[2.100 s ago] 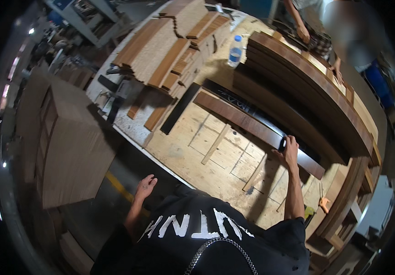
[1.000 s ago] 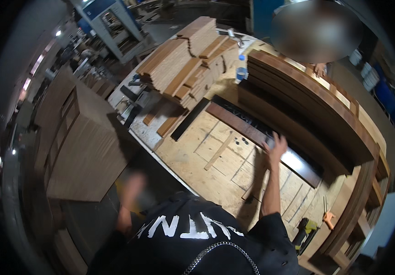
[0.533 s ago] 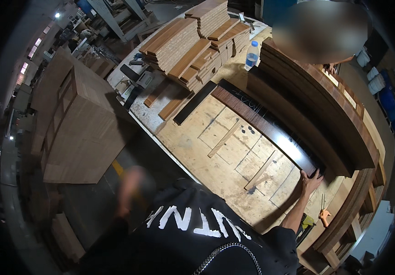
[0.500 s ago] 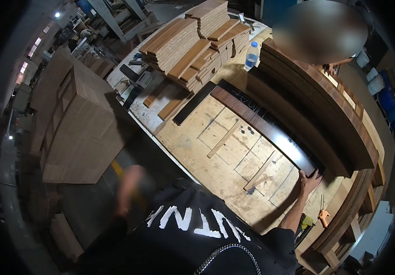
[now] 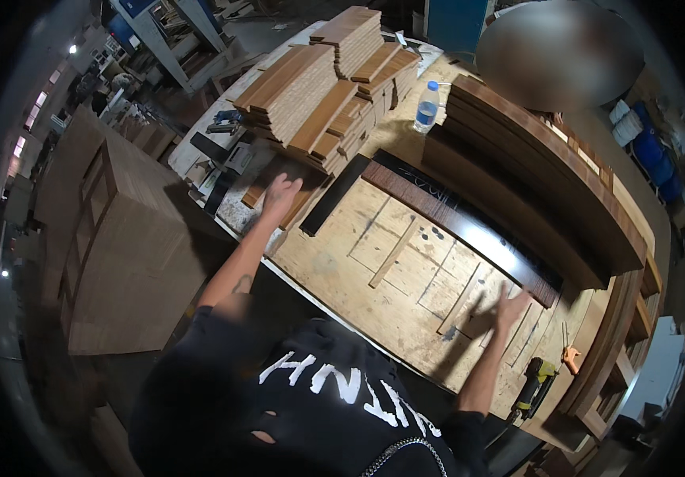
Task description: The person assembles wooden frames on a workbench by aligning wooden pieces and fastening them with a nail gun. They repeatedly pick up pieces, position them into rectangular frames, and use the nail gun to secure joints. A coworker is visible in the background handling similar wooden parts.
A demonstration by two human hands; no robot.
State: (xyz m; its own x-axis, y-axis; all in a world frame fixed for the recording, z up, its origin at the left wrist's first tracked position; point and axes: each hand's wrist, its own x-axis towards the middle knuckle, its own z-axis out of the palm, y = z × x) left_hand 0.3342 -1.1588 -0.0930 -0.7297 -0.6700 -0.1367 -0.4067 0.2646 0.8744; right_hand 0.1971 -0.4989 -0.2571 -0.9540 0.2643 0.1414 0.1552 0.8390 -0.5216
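Observation:
My left hand [image 5: 281, 196] reaches over the table's left side, close to the short boards below the stacked slats, with its fingers apart and nothing visible in them. Just off the near right end of a long dark glossy panel [image 5: 481, 238] is my right hand [image 5: 509, 306], slightly blurred, fingers spread and empty. The panel lies diagonally on the worktable [image 5: 323, 258]. At its far left end a black strip [image 5: 336, 193] lies crosswise. Two thin wooden strips, one left [image 5: 394, 253] and one right [image 5: 459, 300], rest on the marked tabletop.
Stacked wooden slats [image 5: 291, 91] stand at the far left, a water bottle [image 5: 427, 107] beyond the panel. Large curved brown boards [image 5: 545, 175] border the right side. A nail gun [image 5: 533, 385] and orange-handled tool [image 5: 570, 360] lie near right. A wooden cabinet [image 5: 144, 254] stands left. Another person is opposite.
My left hand has swung up from beside my body to over the table's left side. My right hand has let go of the panel's near end and drawn slightly back from it.

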